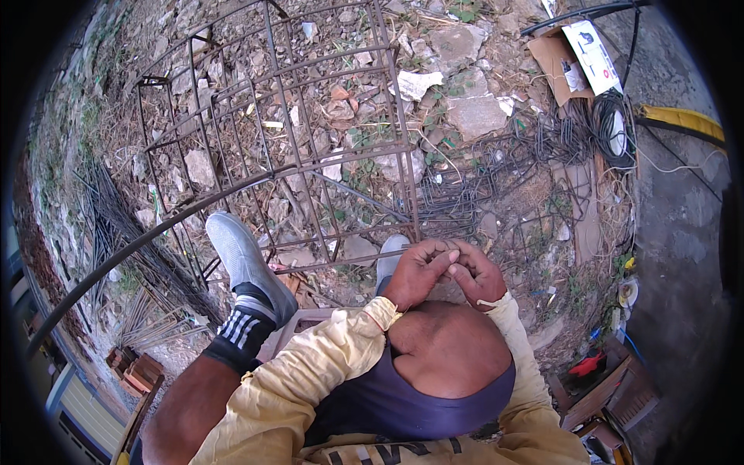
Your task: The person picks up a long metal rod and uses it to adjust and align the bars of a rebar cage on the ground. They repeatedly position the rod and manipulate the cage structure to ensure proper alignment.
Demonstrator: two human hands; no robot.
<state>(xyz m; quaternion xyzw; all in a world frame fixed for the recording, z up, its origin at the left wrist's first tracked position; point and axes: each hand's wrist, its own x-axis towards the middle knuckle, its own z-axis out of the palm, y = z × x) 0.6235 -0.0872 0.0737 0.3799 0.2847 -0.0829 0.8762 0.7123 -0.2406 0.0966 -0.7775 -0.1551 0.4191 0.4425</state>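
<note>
My left hand (421, 273) and my right hand (476, 273) meet above my bent knee (457, 349), thumbs close together and fingers curled inward. Both are closed; whatever lies between the fingertips, if anything, is too small or hidden to make out. Just beyond them stands a rusty steel rebar cage (349, 159), its near corner beside my left hand. Past my right hand, a heap of bent steel stirrups (457, 194) lies on the ground. One grey shoe (244, 256) rests by the near edge of the cage; the other shoe (391, 249) is partly hidden behind my left hand.
A long dark bar (155, 230) crosses from lower left to the cage. Bundled rods (132, 232) lie at left, near stacked bricks (142, 373). Stones and rubble cover the ground. At far right are an open cardboard box (552, 66), coiled cable (603, 124) and a yellow strip (682, 122).
</note>
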